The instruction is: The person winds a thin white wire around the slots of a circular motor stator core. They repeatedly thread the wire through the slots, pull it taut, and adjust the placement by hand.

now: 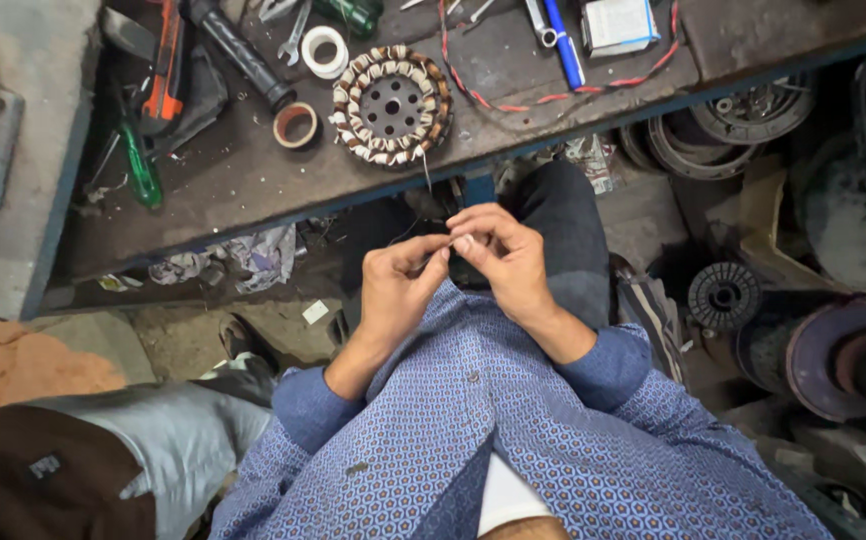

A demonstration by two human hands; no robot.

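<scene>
Thin wire [431, 190] from the wound coil [391, 105] is pinched between left hand [398, 290] and right hand [503, 262]; a hard tug could snap it.

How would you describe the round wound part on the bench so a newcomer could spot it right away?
Start at the dark workbench along the top of the view. Near its front edge, straight above the two hands, lies the round coil ring, a flat disc with a holed metal centre. Unlike the two plain tape rolls to its left, its rim is wrapped in brown and white windings.
</scene>
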